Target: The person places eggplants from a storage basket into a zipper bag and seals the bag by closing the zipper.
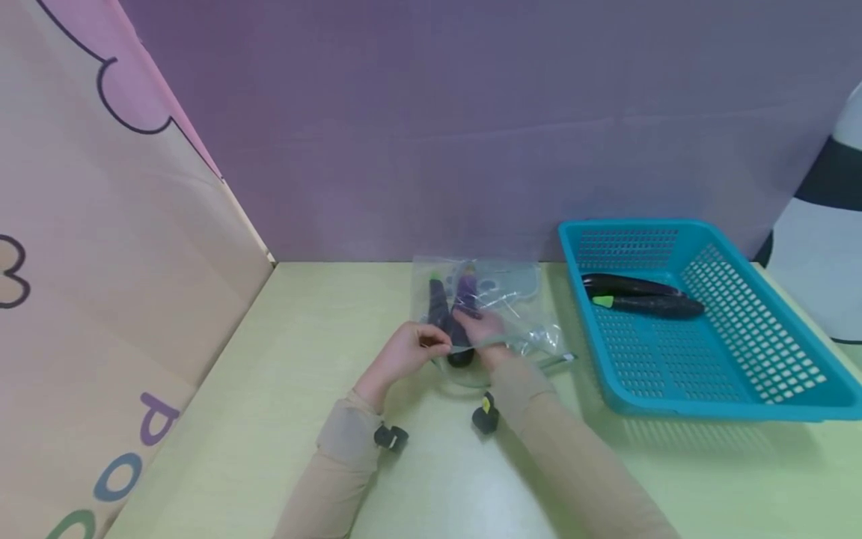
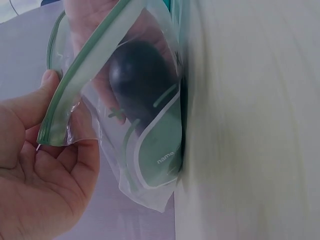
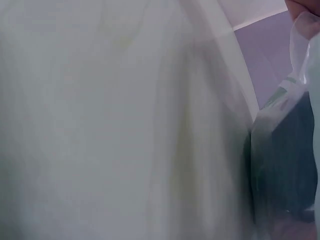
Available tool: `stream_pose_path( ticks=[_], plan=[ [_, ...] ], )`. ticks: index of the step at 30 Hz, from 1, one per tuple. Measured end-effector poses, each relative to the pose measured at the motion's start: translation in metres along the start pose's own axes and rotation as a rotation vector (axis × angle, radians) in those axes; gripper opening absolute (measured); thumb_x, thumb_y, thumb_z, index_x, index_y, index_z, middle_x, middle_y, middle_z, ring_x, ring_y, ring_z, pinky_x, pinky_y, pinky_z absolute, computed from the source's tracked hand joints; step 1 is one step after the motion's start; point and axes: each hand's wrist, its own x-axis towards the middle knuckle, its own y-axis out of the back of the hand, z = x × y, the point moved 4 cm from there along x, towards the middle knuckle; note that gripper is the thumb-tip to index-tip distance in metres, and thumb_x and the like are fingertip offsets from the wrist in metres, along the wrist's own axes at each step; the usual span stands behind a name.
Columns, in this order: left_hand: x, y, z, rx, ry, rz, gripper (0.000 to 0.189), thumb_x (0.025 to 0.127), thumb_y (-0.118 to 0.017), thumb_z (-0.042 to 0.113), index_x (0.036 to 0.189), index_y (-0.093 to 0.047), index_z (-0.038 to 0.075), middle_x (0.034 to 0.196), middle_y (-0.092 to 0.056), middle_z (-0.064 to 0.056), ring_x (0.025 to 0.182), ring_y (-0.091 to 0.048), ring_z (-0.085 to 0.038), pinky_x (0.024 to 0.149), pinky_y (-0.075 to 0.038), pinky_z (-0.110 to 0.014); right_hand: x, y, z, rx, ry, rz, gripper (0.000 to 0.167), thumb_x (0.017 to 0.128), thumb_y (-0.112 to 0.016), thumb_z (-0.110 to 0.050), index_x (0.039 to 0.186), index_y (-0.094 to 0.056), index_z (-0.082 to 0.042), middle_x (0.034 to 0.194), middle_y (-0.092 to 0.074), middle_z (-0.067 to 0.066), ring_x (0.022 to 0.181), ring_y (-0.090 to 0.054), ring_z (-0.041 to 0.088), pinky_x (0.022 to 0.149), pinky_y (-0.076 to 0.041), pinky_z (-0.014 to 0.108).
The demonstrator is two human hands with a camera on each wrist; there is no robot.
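Note:
A clear zip bag [image 1: 518,296] with a green seal strip lies at the back middle of the table. Inside it are two dark eggplants, one with a green stem end [image 1: 438,299] and a purple-looking one [image 1: 466,288] beside it. My left hand [image 1: 407,352] pinches the bag's green-edged mouth between thumb and fingers. Reaching into the mouth, my right hand [image 1: 486,328] holds an eggplant, whose round dark end [image 2: 137,70] shows through the plastic in the left wrist view. Its fingers are partly hidden behind that eggplant. The right wrist view catches only the bag's side and a dark shape.
To the right stands a blue plastic basket [image 1: 609,374] with perforated walls. Two more eggplants lie in it, a glossy one [image 1: 629,286] behind one with a green stem end [image 1: 653,306]. A purple-grey backdrop [image 1: 417,150] rises along the table's back edge; a printed sheet [image 1: 121,247] hangs left.

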Motion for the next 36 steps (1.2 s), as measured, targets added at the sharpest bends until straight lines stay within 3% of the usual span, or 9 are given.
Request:
stream_pose_path(
  ticks=[6,10,15,19,23,24,27,32,36],
  plan=[
    [0.000,0.000,-0.001,0.000,-0.009,0.007,0.010,0.086,-0.066,0.004,0.093,-0.071,-0.001,0.091,-0.071,-0.014,0.081,-0.064,-0.016,0.074,-0.053,-0.021,-0.005,0.001,-0.007,-0.146,0.036,-0.003,0.059,0.087,-0.063,-0.032,0.128,-0.051,0.009,0.132,-0.051,0.029,0.123,-0.049,0.039,0.105,-0.039,0.045],
    [0.000,0.001,0.000,-0.002,-0.015,0.010,0.010,0.086,-0.066,0.004,0.092,-0.071,-0.001,0.090,-0.070,-0.014,0.081,-0.064,-0.016,0.075,-0.053,-0.021,-0.008,-0.002,-0.010,-0.214,0.051,-0.005,0.060,0.086,-0.063,-0.033,0.123,-0.053,0.013,0.126,-0.054,0.032,0.117,-0.053,0.042,0.101,-0.044,0.045],
    [0.001,0.000,-0.003,-0.007,-0.018,0.007,0.010,0.085,-0.066,0.004,0.093,-0.070,-0.001,0.091,-0.070,-0.014,0.082,-0.064,-0.016,0.074,-0.052,-0.019,-0.008,-0.006,-0.010,-0.193,0.062,-0.021,0.058,0.087,-0.062,-0.031,0.122,-0.052,0.014,0.124,-0.055,0.033,0.115,-0.054,0.042,0.099,-0.045,0.046],
    [0.001,-0.001,-0.003,-0.011,-0.024,0.003,0.011,0.086,-0.066,0.004,0.093,-0.070,-0.002,0.092,-0.070,-0.015,0.082,-0.064,-0.017,0.074,-0.052,-0.018,-0.009,-0.008,-0.010,-0.236,0.069,-0.036,0.058,0.088,-0.060,-0.032,0.123,-0.051,0.013,0.127,-0.053,0.033,0.117,-0.052,0.044,0.099,-0.044,0.049],
    [0.001,-0.001,-0.002,-0.014,-0.022,0.002,0.010,0.085,-0.065,0.003,0.094,-0.070,-0.002,0.092,-0.070,-0.015,0.083,-0.064,-0.016,0.075,-0.052,-0.019,0.001,-0.010,-0.002,-0.265,0.094,-0.056,0.064,0.088,-0.059,-0.042,0.124,-0.052,0.011,0.127,-0.053,0.032,0.118,-0.052,0.044,0.099,-0.044,0.050],
    [0.000,0.000,-0.001,-0.013,-0.024,0.003,0.010,0.085,-0.065,0.003,0.093,-0.070,-0.002,0.092,-0.070,-0.015,0.082,-0.064,-0.016,0.075,-0.052,-0.019,0.011,-0.012,0.008,-0.278,0.131,-0.056,0.068,0.087,-0.058,-0.047,0.122,-0.054,0.010,0.124,-0.055,0.032,0.113,-0.055,0.043,0.095,-0.047,0.048],
    [0.001,0.000,-0.001,-0.018,-0.020,0.005,0.010,0.085,-0.066,0.002,0.093,-0.070,-0.002,0.091,-0.070,-0.015,0.081,-0.063,-0.015,0.074,-0.053,-0.020,0.022,-0.015,0.016,-0.314,0.135,-0.076,0.068,0.086,-0.058,-0.051,0.120,-0.057,0.008,0.120,-0.059,0.030,0.108,-0.059,0.041,0.091,-0.049,0.046],
    [0.001,-0.001,0.000,-0.023,-0.023,0.003,0.010,0.085,-0.066,0.002,0.093,-0.070,-0.002,0.092,-0.070,-0.015,0.081,-0.063,-0.015,0.074,-0.052,-0.020,0.005,-0.010,0.002,-0.321,0.103,-0.085,0.050,0.087,-0.058,-0.033,0.117,-0.059,0.008,0.120,-0.060,0.028,0.109,-0.058,0.040,0.094,-0.048,0.048],
    [0.001,-0.001,0.000,-0.023,-0.021,0.000,0.010,0.085,-0.066,0.002,0.093,-0.070,-0.001,0.092,-0.070,-0.015,0.081,-0.063,-0.016,0.073,-0.052,-0.020,-0.006,-0.006,-0.006,-0.296,0.121,-0.073,0.054,0.090,-0.058,-0.033,0.125,-0.053,0.008,0.127,-0.054,0.029,0.117,-0.054,0.041,0.098,-0.046,0.048]
  ],
)
